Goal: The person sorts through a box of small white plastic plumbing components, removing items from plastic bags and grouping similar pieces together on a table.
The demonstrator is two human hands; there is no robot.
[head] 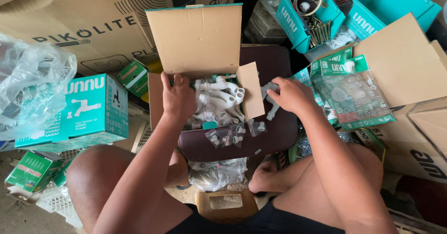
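Fig.: left hand curls over the near-left edge of the open cardboard box, apparently steadying it on the dark stool. Right hand, at 3 o'clock just outside the box, pinches a white plastic tap; more taps fill the box, w/ small bagged fittings at 6 o'clock.

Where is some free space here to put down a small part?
The dark stool seat is bare right of the open cardboard box, below the right hand. Its front strip holds small plastic bags. The box, where the left hand reaches, is full of white fittings.
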